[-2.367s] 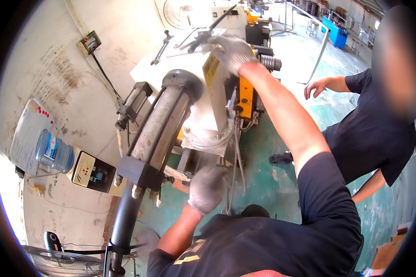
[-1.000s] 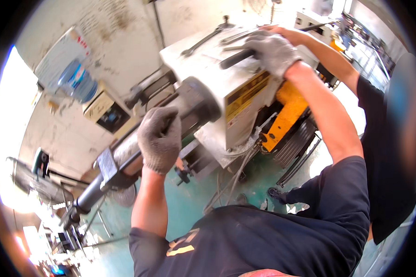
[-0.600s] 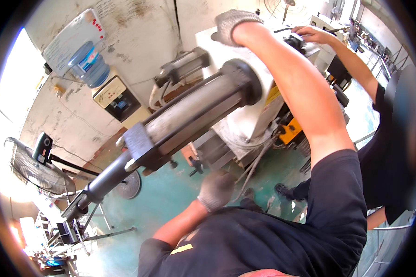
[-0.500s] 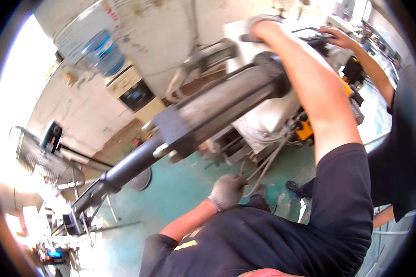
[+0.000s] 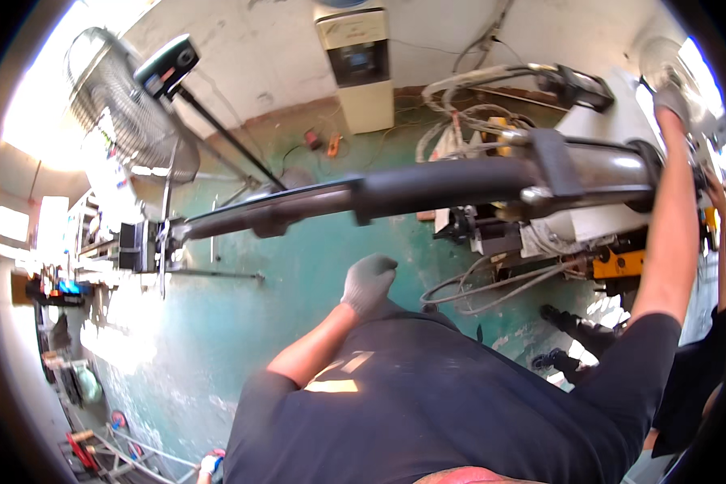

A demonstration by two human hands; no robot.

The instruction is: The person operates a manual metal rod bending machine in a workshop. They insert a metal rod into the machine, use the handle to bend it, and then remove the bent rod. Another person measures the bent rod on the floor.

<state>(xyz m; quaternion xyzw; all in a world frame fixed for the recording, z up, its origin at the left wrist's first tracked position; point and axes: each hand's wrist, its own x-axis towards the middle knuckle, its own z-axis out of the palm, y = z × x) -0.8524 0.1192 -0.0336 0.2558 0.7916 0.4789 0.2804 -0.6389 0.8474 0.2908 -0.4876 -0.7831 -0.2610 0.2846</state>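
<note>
A long, dark hydraulic cylinder assembly (image 5: pixel 452 184) stretches across the view in front of me, from a bracket at the left to a thick steel barrel (image 5: pixel 609 171) at the right. My right hand (image 5: pixel 671 103), in a grey glove, reaches past the barrel's far end. Its fingers seem closed around a dark handle (image 5: pixel 646 85), of which only a short tip shows. My left hand (image 5: pixel 369 284), also gloved, hangs in front of my body below the cylinder, curled into a loose fist and touching nothing; nothing shows in it.
A co-worker's hand (image 5: pixel 714 192) is close beside my right forearm. Looped hoses (image 5: pixel 492 302) and a yellow machine part (image 5: pixel 619 264) lie below the barrel. A camera on a stand (image 5: pixel 167 66), a fan (image 5: pixel 109 105) and a water dispenser (image 5: pixel 363 73) stand beyond.
My view has turned to the right end of the room's left side, so the water dispenser and fan appear further right. My right arm is stretched further right; my left hand stays curled before my body.
</note>
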